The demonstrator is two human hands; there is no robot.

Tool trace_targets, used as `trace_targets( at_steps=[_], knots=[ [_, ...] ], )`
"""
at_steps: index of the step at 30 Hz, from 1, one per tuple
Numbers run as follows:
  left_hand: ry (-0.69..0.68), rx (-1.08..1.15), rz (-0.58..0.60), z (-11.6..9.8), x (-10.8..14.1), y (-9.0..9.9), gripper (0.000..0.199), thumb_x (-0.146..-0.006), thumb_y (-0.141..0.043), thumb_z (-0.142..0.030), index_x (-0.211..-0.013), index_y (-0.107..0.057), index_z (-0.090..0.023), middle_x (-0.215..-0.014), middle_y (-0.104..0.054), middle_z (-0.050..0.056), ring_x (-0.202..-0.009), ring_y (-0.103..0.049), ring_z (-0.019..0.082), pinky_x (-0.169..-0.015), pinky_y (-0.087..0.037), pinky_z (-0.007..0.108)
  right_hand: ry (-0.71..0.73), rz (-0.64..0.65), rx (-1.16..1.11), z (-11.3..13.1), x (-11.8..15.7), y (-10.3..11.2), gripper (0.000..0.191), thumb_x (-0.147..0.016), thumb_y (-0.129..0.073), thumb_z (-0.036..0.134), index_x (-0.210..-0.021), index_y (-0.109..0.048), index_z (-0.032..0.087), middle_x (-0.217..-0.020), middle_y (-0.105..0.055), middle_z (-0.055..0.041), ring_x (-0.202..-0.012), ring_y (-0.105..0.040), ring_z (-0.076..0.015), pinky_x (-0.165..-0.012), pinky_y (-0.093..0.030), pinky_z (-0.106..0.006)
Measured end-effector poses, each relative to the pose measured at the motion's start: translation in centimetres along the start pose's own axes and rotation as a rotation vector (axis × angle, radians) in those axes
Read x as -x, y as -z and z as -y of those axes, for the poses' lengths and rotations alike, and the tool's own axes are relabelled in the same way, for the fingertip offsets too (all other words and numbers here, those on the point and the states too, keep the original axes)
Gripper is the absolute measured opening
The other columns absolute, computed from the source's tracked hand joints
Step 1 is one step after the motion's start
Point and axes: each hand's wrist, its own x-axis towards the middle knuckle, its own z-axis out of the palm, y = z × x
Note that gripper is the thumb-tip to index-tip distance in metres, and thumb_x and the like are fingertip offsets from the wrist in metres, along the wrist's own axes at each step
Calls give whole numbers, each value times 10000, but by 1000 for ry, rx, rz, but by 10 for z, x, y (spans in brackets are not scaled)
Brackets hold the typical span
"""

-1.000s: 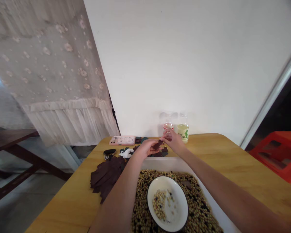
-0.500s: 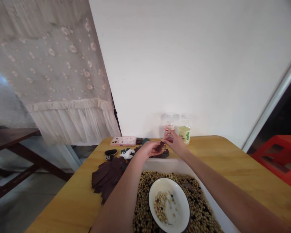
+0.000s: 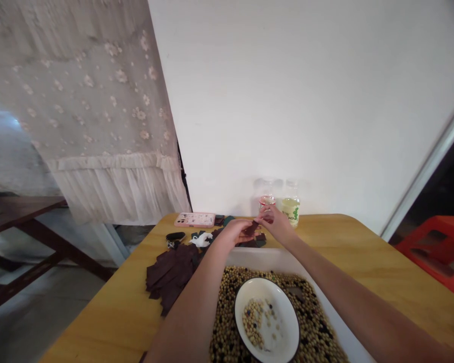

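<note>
Currently both hands are raised over the far edge of the tray, meeting at a dark brown strip [image 3: 251,228], material unclear. Right hand [image 3: 276,225]: fingertips pinch the strip's upper end, a firm grasp as far as the view shows. Left hand [image 3: 232,233]: half-curled, palm turned up, the strip's lower end against its fingers; whether it grips or only supports, cannot tell.

Strip sits above the table [image 3: 363,262], not touching it. Just below the hands, small dark scraps [image 3: 252,243] lie against the far rim of the white tray [image 3: 287,258]. Tray is filled with mixed pale and black beans [image 3: 227,287]. White bowl [image 3: 285,327] with a dark rim sits in them, a few beans [image 3: 252,322] inside.

Left of the tray: pile of dark brown pieces [image 3: 170,276], white crumpled scrap [image 3: 201,240], black object [image 3: 175,236], phone in pink case [image 3: 194,220]. Beyond the hands, two bottles stand by the wall: clear, red label [image 3: 267,200]; green label [image 3: 290,210].
</note>
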Motion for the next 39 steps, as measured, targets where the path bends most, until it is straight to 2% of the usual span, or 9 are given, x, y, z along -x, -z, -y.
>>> trace_targets(
  at_steps=[13,19,25,39],
  knots=[
    [-10,-2,-1,0,-1,1,169,-739,-488,-172,-794,-640,-124,-809,-686,73,-636,-631,129,-571,-487,202,25,-29,78,6,-1,3,260,-668,-601,346,-823,-444,208,-724,-650,-12,-622,-606,-148,-602,-478,-294],
    [-12,37,-39,2,-3,2,134,-738,-495,-156,-751,-624,-127,-683,-673,53,-599,-627,126,-610,-492,224,35,11,78,6,1,0,213,-676,-590,304,-802,-441,220,-698,-657,15,-596,-613,-139,-577,-465,-274],
    [-5,51,-41,0,-3,2,132,-749,-493,-169,-776,-616,-130,-647,-666,44,-585,-624,125,-597,-488,221,54,10,58,8,1,0,196,-679,-586,292,-782,-436,218,-693,-656,10,-572,-614,-141,-527,-454,-257],
    [-8,99,-51,-1,0,1,131,-750,-489,-148,-753,-619,-132,-628,-655,34,-572,-621,120,-615,-482,224,41,28,48,8,2,1,208,-685,-583,304,-829,-460,217,-738,-678,-3,-624,-620,-139,-568,-466,-259]
  ],
)
